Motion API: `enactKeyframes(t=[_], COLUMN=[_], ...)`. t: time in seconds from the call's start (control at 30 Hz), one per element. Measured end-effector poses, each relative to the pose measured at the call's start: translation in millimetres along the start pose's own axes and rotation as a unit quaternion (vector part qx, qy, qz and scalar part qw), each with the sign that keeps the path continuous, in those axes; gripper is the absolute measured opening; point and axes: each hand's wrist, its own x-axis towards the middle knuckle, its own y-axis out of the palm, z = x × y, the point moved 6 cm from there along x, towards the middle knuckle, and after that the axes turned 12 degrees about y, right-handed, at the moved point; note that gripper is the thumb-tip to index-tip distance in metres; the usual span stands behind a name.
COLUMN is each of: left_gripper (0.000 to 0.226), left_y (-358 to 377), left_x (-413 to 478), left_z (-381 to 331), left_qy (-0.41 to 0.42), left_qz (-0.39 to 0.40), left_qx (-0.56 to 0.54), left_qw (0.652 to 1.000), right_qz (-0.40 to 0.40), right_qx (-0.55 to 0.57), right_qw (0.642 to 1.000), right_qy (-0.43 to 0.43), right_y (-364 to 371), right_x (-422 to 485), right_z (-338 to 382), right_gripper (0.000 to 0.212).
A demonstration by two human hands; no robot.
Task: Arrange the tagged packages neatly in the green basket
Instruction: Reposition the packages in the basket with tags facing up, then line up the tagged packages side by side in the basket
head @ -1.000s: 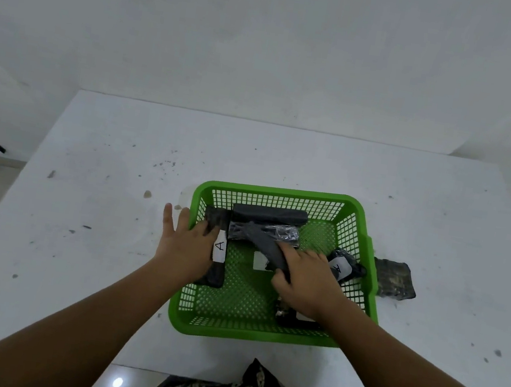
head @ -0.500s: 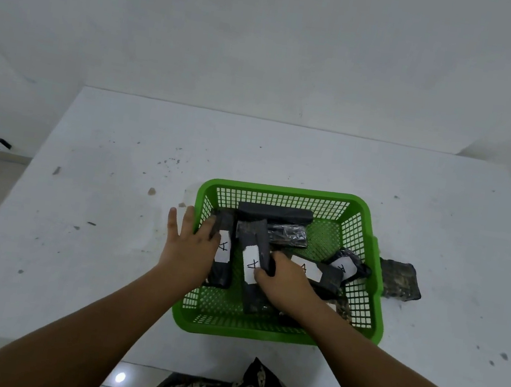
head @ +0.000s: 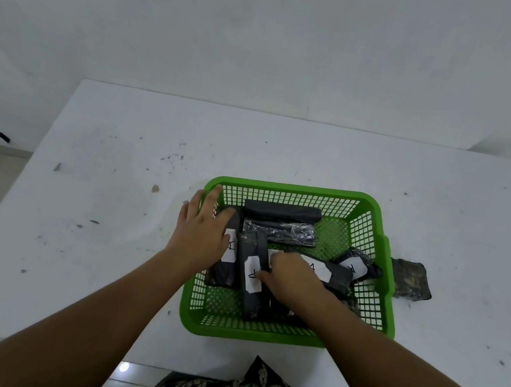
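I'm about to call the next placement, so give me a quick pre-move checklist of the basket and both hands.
1. Green basket flat on the white table: ok.
2. Left hand steadying the leftmost tagged package: ok.
3. Right hand grip on the upright tagged package: cannot tell, fingers hide the contact.
4. Packages lying in neat rows: not ok, several are angled.
5. All packages inside: not ok, a camouflage package lies outside the right rim.

green mesh basket [head: 285, 338] at lower centre holds dark packages [head: 281, 212] with white "a" tags [head: 252, 274]; one package [head: 410, 279] lies outside, right.
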Motion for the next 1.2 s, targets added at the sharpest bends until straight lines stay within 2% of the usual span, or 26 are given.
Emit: enactKeyframes(t=[0.17, 0.3, 0.43, 0.57, 0.7, 0.8, 1.03, 1.13, 1.2], left_gripper=[0.049, 0.049, 0.043, 0.036, 0.032, 0.031, 0.035, 0.032, 0.032], left_y=[-3.4, -0.2, 5.3, 6.3, 5.7, 4.8, -4.2, -19.2, -23.0], left_x=[15.8, 24.9, 25.0, 25.7, 24.8, 24.7, 22.5, 16.9, 10.8], left_z=[9.9, 12.9, 13.5, 14.8, 14.5, 14.3, 9.0, -12.5, -30.8], left_qy=[-0.001, -0.003, -0.003, 0.004, 0.003, 0.001, -0.010, 0.030, 0.073], left_qz=[-0.015, -0.013, -0.014, -0.012, -0.010, -0.009, -0.011, -0.063, -0.063], left_qx=[-0.026, -0.051, -0.037, -0.019, -0.019, -0.030, -0.005, -0.016, -0.042], left_qw=[1.000, 0.999, 0.999, 1.000, 1.000, 1.000, 1.000, 0.997, 0.994], right_qz=[-0.147, -0.098, -0.128, -0.171, -0.185, -0.180, -0.195, -0.203, -0.203], right_qx=[-0.073, -0.132, -0.157, -0.166, -0.182, -0.171, -0.109, -0.063, -0.025], right_qw=[0.985, 0.984, 0.977, 0.969, 0.964, 0.968, 0.975, 0.977, 0.979], right_qy=[-0.050, -0.064, -0.064, -0.061, -0.050, -0.040, -0.014, -0.017, -0.011], right_y=[-39.1, -36.4, -32.1, -29.7, -26.8, -28.1, -44.5, -53.5, -57.7], right_x=[28.2, 48.1, 48.6, 48.0, 49.3, 49.4, 36.0, 28.7, 25.7], right_z=[-7.6, -11.6, -10.4, -8.3, -3.5, -4.6, -22.8, -27.3, -30.7], right_gripper=[0.023, 0.041, 0.050, 0.052, 0.043, 0.039, 0.053, 0.056, 0.055])
